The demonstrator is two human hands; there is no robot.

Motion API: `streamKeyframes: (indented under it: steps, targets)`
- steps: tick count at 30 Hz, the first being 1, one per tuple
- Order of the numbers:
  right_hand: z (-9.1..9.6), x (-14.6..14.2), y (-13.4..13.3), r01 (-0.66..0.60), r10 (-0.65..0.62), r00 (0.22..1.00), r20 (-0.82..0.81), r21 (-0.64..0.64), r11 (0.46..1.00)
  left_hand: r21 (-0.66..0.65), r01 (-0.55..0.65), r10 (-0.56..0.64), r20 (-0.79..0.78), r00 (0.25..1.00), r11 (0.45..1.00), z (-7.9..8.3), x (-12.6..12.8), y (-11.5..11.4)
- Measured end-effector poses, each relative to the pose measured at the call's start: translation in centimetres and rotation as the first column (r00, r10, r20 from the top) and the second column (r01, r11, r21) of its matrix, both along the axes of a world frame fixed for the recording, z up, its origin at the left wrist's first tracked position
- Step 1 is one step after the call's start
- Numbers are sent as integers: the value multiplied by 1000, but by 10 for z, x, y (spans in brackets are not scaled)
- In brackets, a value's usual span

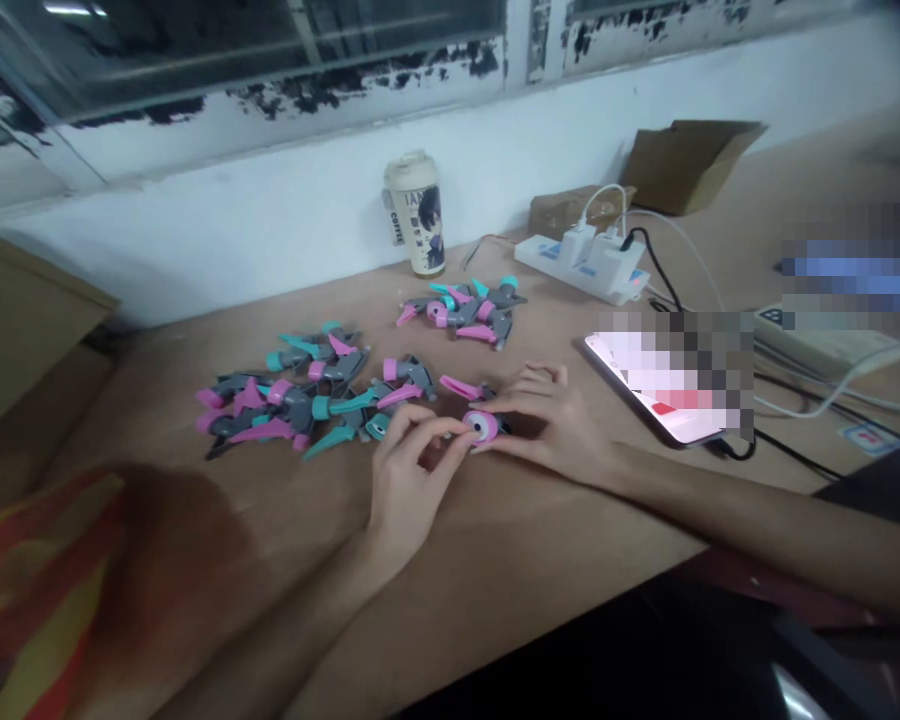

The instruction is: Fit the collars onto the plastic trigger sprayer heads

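My left hand [409, 470] and my right hand [547, 420] meet over a grey spray-trigger head with a pink round cap [482, 425] on the wooden table [495, 540]. Both hands pinch it with their fingertips, the left on the pink cap, the right on the grey body. Just behind lies a loose pink trigger lever [461, 387]. To the left sits a large heap of grey, pink and teal trigger heads [300, 400]. A smaller heap [465, 305] lies farther back.
A beige coffee cup [416, 215] stands by the white wall. A white power strip [585, 262] with chargers and cables lies at the back right, a lit phone [660, 385] nearer. Cardboard boxes [22, 320] sit at the left and the back right. Colourful cloth [30, 590] covers the near left.
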State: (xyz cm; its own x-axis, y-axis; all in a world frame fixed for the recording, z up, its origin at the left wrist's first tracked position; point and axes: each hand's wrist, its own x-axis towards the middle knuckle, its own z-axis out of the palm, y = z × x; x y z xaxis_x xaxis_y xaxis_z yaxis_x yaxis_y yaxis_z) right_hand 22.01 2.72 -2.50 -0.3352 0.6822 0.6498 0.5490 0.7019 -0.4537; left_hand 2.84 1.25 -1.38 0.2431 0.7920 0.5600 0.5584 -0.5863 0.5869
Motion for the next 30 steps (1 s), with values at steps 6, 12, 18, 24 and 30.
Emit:
streamKeyframes:
  steps: [6,12,18,24,30]
  targets:
    - [0,3,4,13,-14,1000,28,13,1000,21,-36,36,-15,999,999,-2,2,2]
    - [-1,4,4,34,-35,998,45,15,999,-25,-17,17,-12,1000,1000,-2,5,4]
    - [0,2,4,68,-67,995,78,-5,998,-80,-1,1,-5,1000,997,0,8,3]
    - [-2,1,4,39,-39,997,70,0,999,-130,14,-16,-10,1000,991,0,8,4]
    - [-1,-1,3,40,-40,998,56,7,999,-98,-43,33,-105,994,994,3,8,0]
